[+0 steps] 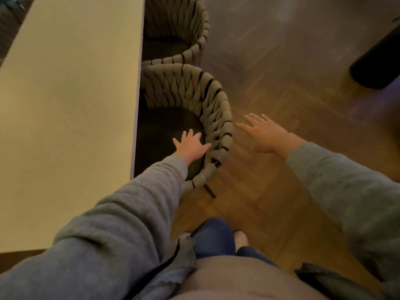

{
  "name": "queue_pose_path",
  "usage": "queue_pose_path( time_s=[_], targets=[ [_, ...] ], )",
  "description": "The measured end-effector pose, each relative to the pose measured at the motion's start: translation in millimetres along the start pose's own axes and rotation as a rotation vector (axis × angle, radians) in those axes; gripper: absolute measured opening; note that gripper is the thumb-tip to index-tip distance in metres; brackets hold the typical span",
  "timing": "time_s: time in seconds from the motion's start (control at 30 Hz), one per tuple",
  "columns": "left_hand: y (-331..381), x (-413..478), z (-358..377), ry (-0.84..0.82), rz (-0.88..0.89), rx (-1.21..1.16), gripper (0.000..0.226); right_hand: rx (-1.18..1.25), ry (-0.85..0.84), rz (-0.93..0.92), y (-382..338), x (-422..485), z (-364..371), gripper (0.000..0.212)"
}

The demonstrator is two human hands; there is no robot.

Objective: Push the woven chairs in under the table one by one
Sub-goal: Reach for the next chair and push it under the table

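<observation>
**Near chair within reach, hands spread**

The pale surface point(69, 109) fills the view from nine to twelve o'clock, its long edge running away toward twelve. Along that edge stand two woven chairs: the far chair point(184, 29) at twelve, the near chair point(207, 105) just this side of it, both seats partly under the top (how deep is hard to judge). The near chair's curved back faces three o'clock, so a push would go toward nine. The left hand point(191, 146), fingers spread, hovers over the seat beside the back's inner rim; contact is unclear. The right hand point(265, 133), also spread and empty, sits just outside the back at three o'clock.
</observation>
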State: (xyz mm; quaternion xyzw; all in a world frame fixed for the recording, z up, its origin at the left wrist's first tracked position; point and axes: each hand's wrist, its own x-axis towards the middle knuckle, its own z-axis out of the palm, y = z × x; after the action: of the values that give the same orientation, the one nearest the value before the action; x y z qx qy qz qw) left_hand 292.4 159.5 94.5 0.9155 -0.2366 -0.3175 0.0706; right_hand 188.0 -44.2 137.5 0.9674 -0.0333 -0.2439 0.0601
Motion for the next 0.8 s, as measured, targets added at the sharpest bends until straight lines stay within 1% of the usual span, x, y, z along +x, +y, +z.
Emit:
queue_pose_path(
  time_s=[0.07,0.13,0.3,0.43,0.5,0.6,0.8],
  targets=[
    [11.1,4.4,0.5,0.016,-0.043,-0.02,0.065,-0.006,0.018,-0.048,16.0,11.7,-5.0,0.088],
    [15.4,11.4,-3.0,0.037,-0.121,-0.051,0.065,-0.033,0.034,-0.127,28.7,29.5,-12.1,0.088],
    [7.4,38.9,-19.7,0.086,-0.288,-0.123,0.065,-0.1,0.051,-0.289,50.6,93.7,-33.9,0.087],
    [2.8,61.6,-26.5,0.069,-0.385,-0.188,0.066,-0.184,0.01,-0.395,63.9,133.5,-47.2,0.087],
    [6.4,75.4,-29.9,0.078,-0.418,-0.202,0.067,-0.246,0.02,-0.432,74.0,157.3,-53.6,0.09],
    [15.2,91.0,-32.6,0.097,-0.466,-0.242,0.068,-0.262,0.015,-0.479,85.2,187.0,-60.6,0.094],
    [34.8,105.6,-29.5,0.083,-0.62,-0.347,0.069,-0.371,-0.001,-0.667,99.3,241.5,-62.5,0.099]
  ],
)
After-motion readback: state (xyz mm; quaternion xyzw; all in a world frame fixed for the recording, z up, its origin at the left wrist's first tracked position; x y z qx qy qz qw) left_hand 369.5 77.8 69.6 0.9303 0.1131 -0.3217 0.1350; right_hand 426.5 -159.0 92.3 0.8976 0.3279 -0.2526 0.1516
